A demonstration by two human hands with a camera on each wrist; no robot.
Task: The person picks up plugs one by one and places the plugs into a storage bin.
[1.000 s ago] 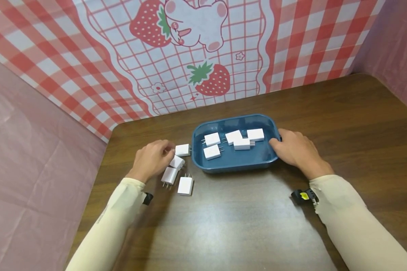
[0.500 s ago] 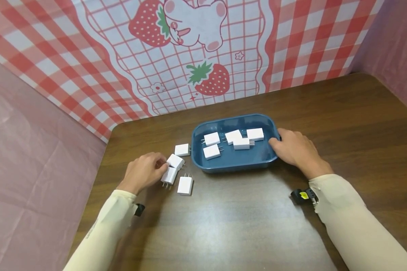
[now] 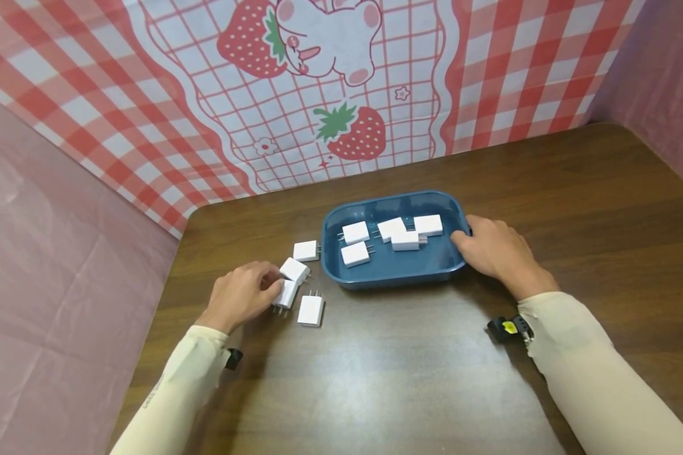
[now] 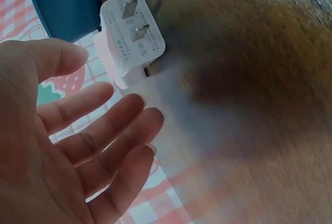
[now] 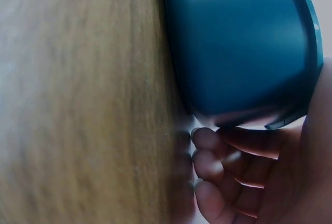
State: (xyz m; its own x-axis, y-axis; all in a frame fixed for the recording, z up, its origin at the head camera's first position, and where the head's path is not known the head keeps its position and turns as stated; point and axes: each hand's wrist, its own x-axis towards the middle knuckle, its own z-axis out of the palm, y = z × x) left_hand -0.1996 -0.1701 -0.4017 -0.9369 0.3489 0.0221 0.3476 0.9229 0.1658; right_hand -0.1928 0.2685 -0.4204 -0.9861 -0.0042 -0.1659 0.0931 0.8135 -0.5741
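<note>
My left hand [image 3: 239,294] is at a white plug-in charger [image 3: 286,293], its thumb and index fingertips right at the charger's left side. In the left wrist view, the fingers are loosely bent and spread, with a charger [image 4: 137,47] showing its two metal prongs just beyond them. A second charger [image 3: 295,270] lies against the first, and another [image 3: 310,310] sits to the right. My right hand [image 3: 498,256] grips the right end of a blue tray [image 3: 393,270], thumb over the rim. In the right wrist view its fingers curl below the tray's outer wall [image 5: 244,42].
Several white chargers [image 3: 355,254] lie inside the tray, two of them overlapping. One more charger [image 3: 305,251] lies beside the tray's left end, prongs toward it. A brown wooden table [image 3: 375,379] bears everything, and a red-and-white strawberry cloth [image 3: 398,126] hangs behind.
My left hand has drawn back toward the near left, from the charger at the tray's end to the nearer pair. The right hand and tray have stayed put.
</note>
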